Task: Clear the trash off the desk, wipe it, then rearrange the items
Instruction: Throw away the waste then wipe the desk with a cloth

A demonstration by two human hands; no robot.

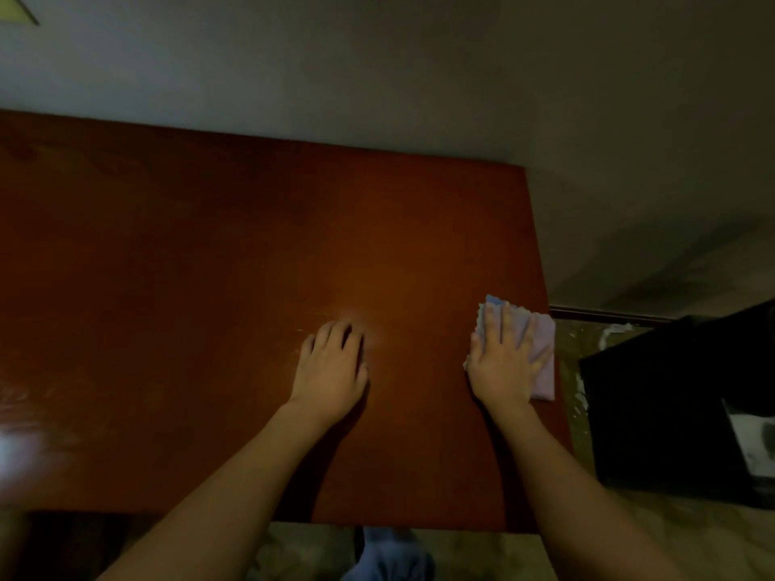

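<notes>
Nearest us, the reddish counter (209,253) spreads wide; at its right edge lies the pale cloth (541,350), right hand (501,362) pressing flat, fingers straight. Left hand (331,366) rests mid-counter, fingers bent, holding nothing.

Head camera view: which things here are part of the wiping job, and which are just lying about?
Job: reddish-brown wooden desk; folded pale lilac cloth; right hand pressing it; left hand resting on desk.
Lying about: black box on floor.
</notes>
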